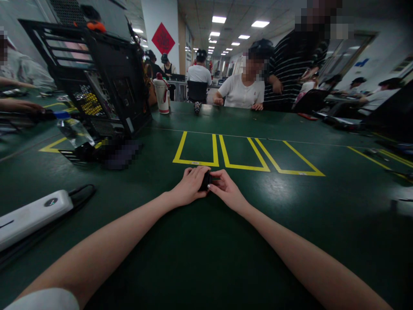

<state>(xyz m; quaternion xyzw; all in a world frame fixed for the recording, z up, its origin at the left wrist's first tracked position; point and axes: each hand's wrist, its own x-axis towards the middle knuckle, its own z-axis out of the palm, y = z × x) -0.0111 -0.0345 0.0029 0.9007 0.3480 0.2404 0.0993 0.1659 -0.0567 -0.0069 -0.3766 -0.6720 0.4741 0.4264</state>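
Between my two hands, low over the dark green table (206,249), is a small black object (205,181); its kind is hard to make out because fingers cover most of it. My left hand (191,185) is wrapped over its top and left side. From the right, my right hand (226,189) grips its edge, with the thumb in front and the fingers behind. Just beyond the hands, yellow tape (196,163) marks several open-ended frames on the tabletop.
An open black computer case (119,82) stands at the left, with a clear bottle (72,131) before it. A white power bank (35,217) with a black cable lies at the near left. A patterned cup (161,94) stands farther back. Across the table sits a person (243,90).
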